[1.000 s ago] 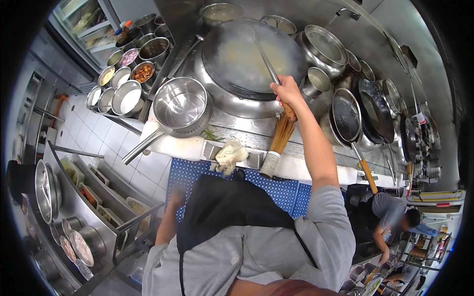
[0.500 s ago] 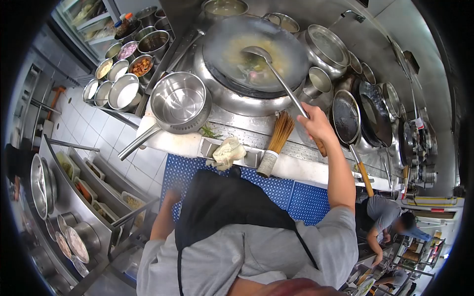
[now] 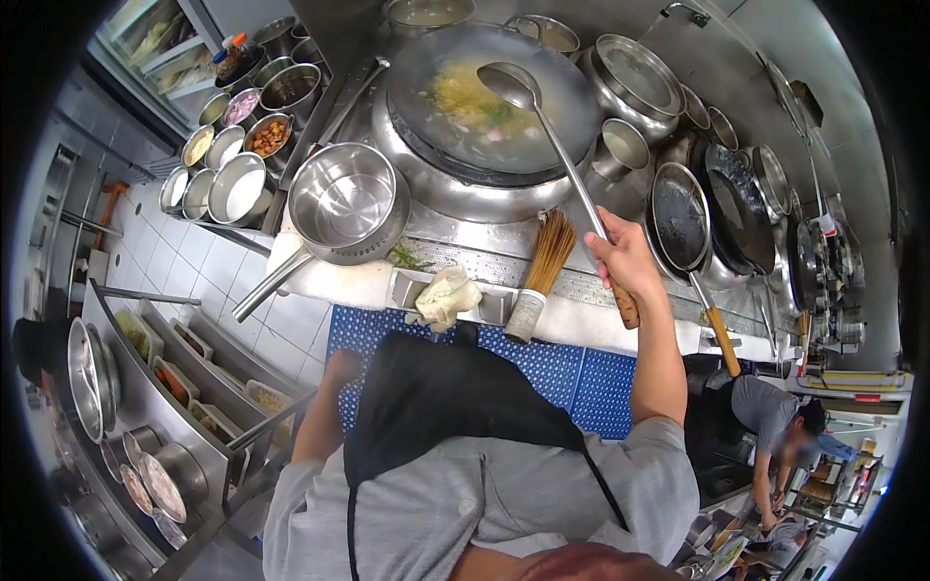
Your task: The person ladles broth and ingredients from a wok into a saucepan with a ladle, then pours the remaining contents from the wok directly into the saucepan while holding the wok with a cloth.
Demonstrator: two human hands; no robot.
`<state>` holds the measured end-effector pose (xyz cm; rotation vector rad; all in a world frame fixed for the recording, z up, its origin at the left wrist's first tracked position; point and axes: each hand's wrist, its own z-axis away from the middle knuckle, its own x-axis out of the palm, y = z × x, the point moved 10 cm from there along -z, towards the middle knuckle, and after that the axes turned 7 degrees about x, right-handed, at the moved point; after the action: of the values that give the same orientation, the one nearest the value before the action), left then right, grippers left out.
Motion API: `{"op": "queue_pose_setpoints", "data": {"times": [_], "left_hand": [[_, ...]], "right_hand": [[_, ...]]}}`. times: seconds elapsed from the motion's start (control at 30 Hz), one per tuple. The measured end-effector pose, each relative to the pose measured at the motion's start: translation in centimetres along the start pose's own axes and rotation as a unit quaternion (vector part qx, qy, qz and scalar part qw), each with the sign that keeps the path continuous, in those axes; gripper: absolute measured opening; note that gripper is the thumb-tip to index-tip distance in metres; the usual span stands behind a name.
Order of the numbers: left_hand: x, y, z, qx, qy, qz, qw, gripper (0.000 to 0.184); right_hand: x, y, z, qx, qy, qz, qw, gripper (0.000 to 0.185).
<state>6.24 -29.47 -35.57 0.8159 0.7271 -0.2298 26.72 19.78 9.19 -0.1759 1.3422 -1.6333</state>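
My right hand [image 3: 626, 259] is wrapped round the wooden-ended handle of a long metal ladle [image 3: 566, 158]. The ladle's bowl hangs over a large dark wok [image 3: 405, 95], in which cloudy liquid holds yellow and green pieces of food. Down at my left side, my left hand [image 3: 343, 367] is near the black apron [image 3: 436, 397]; its fingers are too blurred to make out. On the counter's front edge lie a crumpled pale cloth [image 3: 449, 297] and a bamboo wok brush [image 3: 544, 266]. A steel saucepan [image 3: 349, 203] stands left of them with its handle pointing toward me.
Steel containers of ingredients [image 3: 240, 184] stand at the upper left. A strainer [image 3: 681, 228] with a wooden handle and several pans sit to the right. A steel unit with food trays [image 3: 179, 378] is at lower left. Another person [image 3: 770, 416] bends over at lower right.
The ladle's bowl has risen off the food, and my right hand has shifted slightly right and down. More yellow pieces show in the wok. My left arm stays low at my side.
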Motion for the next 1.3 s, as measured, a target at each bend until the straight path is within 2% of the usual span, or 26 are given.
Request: {"op": "queue_pose_setpoints", "data": {"times": [0.17, 0.23, 0.3, 0.43, 0.5, 0.6, 0.73, 0.8, 0.87, 0.93, 1.03, 1.17, 1.23, 1.3], "left_hand": [[-0.3, 0.9, 0.4, 0.034, -0.033, -0.02, 0.999, 0.026], [0.1, 0.0, 0.7, -0.004, -0.043, -0.031, 0.999, 0.027], [-0.3, 0.2, 1.2, 0.044, 0.013, -0.018, 0.999, 0.027], [1.7, -2.8, 1.5, 0.02, 0.03, 0.049, 0.998, 0.018], [1.3, -2.4, 2.2, 0.03, 0.038, 0.089, 0.995, 0.017], [1.4, -3.3, 2.8, -0.021, 0.077, 0.109, 0.991, 0.019], [2.7, -5.6, 3.9, -0.102, 0.086, 0.15, 0.98, 0.023], [3.8, -6.1, 4.1, -0.08, 0.055, 0.123, 0.988, 0.024], [4.1, -5.8, 4.8, -0.102, 0.031, 0.123, 0.987, 0.024], [4.3, -6.2, 5.6, -0.165, 0.013, 0.148, 0.975, 0.024], [3.6, -5.4, 5.5, -0.151, 0.039, 0.144, 0.977, 0.022], [2.7, -4.1, 4.2, -0.106, 0.018, 0.092, 0.99, 0.021], [2.3, -3.7, 3.0, -0.092, 0.011, 0.08, 0.992, 0.02], [1.0, -2.0, 2.3, -0.02, 0.021, 0.073, 0.997, 0.026]], "right_hand": [[1.1, -0.4, -1.5, 0.001, -0.035, -0.034, 0.999, 0.048], [1.4, -0.6, -2.7, 0.009, -0.034, -0.057, 0.998, 0.038], [1.8, -0.9, -4.5, 0.015, -0.033, -0.081, 0.996, 0.026], [3.0, -1.5, -8.7, 0.016, -0.012, -0.131, 0.991, 0.007], [3.6, -1.8, -11.3, 0.005, 0.003, -0.139, 0.99, 0.011], [5.3, -2.3, -13.7, 0.028, -0.008, -0.195, 0.98, 0.013], [7.8, -2.2, -14.2, 0.117, -0.077, -0.37, 0.918, 0.012], [8.9, -2.1, -13.9, 0.144, -0.14, -0.416, 0.887, 0.014], [9.5, -1.9, -12.8, 0.167, -0.184, -0.446, 0.86, 0.013], [9.7, -1.8, -10.9, 0.182, -0.208, -0.463, 0.842, 0.011], [8.8, -1.4, -8.9, 0.159, -0.2, -0.392, 0.884, 0.012], [6.3, -0.2, -6.5, 0.102, -0.149, -0.219, 0.959, 0.016], [5.2, 0.0, -4.5, 0.099, -0.125, -0.178, 0.971, 0.018], [4.3, 0.7, -3.6, 0.083, -0.109, -0.147, 0.98, 0.024]]}}
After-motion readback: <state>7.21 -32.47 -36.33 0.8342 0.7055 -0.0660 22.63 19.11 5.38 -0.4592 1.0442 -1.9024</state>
